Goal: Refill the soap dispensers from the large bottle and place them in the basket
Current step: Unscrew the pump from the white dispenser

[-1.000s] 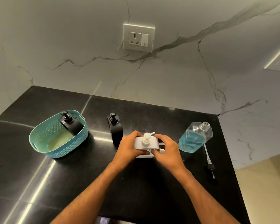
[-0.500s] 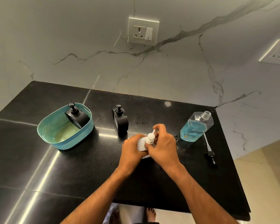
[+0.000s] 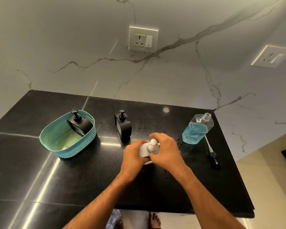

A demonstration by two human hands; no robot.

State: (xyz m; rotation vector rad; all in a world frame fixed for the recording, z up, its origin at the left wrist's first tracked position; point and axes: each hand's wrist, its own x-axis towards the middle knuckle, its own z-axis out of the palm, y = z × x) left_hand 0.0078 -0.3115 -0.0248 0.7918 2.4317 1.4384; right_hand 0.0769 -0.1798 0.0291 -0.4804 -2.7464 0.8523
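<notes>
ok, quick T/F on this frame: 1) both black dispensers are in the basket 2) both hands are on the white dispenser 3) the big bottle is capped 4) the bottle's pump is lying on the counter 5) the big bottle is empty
1) False. One black dispenser leans inside the teal basket; the other black dispenser stands on the counter beside it.
2) True. The left hand holds the white dispenser by its body, and the right hand is curled around its pump top.
3) False. The large bottle has an open neck with no cap on it.
4) True. The removed pump lies on the counter right of the bottle.
5) False. It holds blue liquid to roughly half.
</notes>
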